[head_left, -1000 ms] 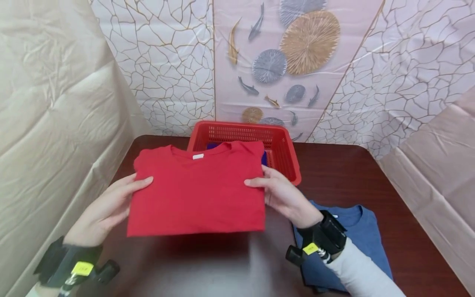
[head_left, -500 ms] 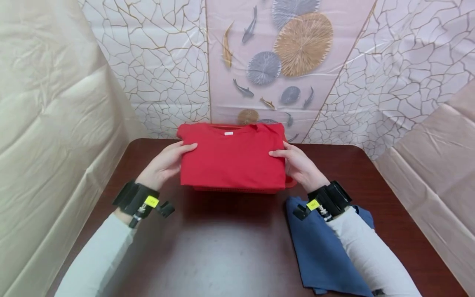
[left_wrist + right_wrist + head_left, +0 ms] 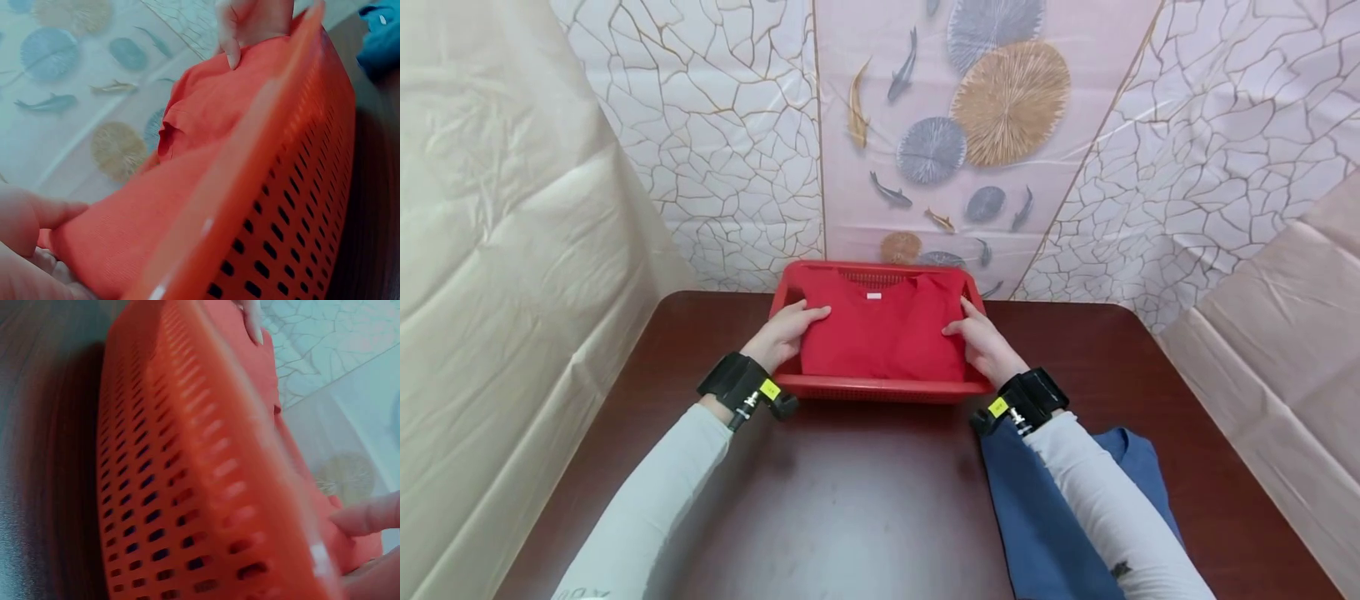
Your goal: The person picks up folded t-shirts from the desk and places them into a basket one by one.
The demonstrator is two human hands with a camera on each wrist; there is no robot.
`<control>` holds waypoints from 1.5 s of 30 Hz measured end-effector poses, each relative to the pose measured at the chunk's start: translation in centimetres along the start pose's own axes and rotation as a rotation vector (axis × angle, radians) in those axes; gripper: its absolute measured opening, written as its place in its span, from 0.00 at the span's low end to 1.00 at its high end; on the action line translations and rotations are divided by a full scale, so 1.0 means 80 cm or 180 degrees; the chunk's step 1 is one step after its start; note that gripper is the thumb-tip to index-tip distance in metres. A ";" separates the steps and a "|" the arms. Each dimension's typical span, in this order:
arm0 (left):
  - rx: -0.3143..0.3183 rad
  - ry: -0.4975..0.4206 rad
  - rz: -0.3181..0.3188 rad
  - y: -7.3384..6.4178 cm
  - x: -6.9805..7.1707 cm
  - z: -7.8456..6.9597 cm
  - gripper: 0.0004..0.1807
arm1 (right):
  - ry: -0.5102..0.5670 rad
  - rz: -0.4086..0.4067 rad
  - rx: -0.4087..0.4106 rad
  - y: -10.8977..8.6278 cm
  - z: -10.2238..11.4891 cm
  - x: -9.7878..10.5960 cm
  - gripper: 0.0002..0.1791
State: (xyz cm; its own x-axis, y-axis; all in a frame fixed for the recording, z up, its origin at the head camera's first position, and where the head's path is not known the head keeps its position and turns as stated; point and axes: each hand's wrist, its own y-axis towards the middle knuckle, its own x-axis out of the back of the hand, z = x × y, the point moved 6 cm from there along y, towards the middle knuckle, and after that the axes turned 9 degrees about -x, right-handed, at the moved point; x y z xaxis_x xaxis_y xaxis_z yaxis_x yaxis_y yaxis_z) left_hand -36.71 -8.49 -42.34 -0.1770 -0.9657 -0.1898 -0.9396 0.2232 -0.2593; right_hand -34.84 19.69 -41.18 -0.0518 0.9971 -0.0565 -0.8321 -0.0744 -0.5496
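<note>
A folded red T-shirt (image 3: 880, 333) with a white neck label lies inside the red plastic basket (image 3: 880, 387) at the back of the table. My left hand (image 3: 786, 331) grips its left edge, thumb on top and the fingers under the cloth. At the opposite edge my right hand (image 3: 988, 343) pinches the shirt the same way. Both wrist views show the basket's slotted front wall close up, with the red cloth (image 3: 137, 219) between thumb and fingers on the left. Through the slots in the right wrist view, dark blue patches show beneath the shirt.
A folded blue T-shirt (image 3: 1045, 517) lies at the right of the brown table (image 3: 850, 500), partly hidden under my right forearm. Behind the basket hangs a patterned cloth backdrop (image 3: 715, 133), and pale cloth (image 3: 497, 275) hangs along the left side.
Both hands have carried the red T-shirt forward, over the basket, and lowered it inside. The basket's rim, covered by the shirt half a second ago, shows again.
</note>
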 end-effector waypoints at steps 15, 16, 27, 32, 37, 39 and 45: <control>-0.0729 0.2690 0.0119 -0.038 -0.009 -0.022 0.37 | -0.3057 -0.0341 0.1045 -0.037 -0.003 -0.027 0.36; -0.0874 0.3094 0.0219 -0.039 -0.016 -0.026 0.34 | -0.3472 -0.0340 0.1238 -0.039 0.000 -0.032 0.34; -0.0119 0.4496 0.1367 -0.036 -0.042 0.018 0.32 | -0.4797 0.0475 0.0571 -0.007 -0.032 -0.044 0.38; -0.0115 0.4336 0.1163 -0.033 -0.035 0.016 0.33 | -0.4721 0.0299 0.0651 -0.004 -0.032 -0.041 0.38; -0.0750 0.4350 0.0590 -0.039 -0.037 -0.010 0.19 | -0.4423 -0.0302 0.1228 -0.020 -0.014 -0.038 0.25; -0.1164 0.4307 0.0224 -0.051 -0.045 -0.027 0.14 | -0.4187 -0.0677 0.1542 -0.035 -0.003 -0.034 0.17; -0.2405 0.4255 -0.0347 -0.119 -0.111 -0.067 0.12 | -0.3827 -0.1617 0.2349 -0.113 0.019 -0.022 0.10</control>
State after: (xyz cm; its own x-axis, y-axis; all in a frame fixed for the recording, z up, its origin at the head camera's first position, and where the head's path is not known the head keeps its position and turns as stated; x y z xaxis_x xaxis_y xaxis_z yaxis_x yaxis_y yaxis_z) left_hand -27.75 -2.74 -33.09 0.1633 -0.4742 0.8651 -0.8163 0.4275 0.3884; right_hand -28.09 18.61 -34.86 0.2147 0.3599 0.9079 -0.9651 -0.0645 0.2538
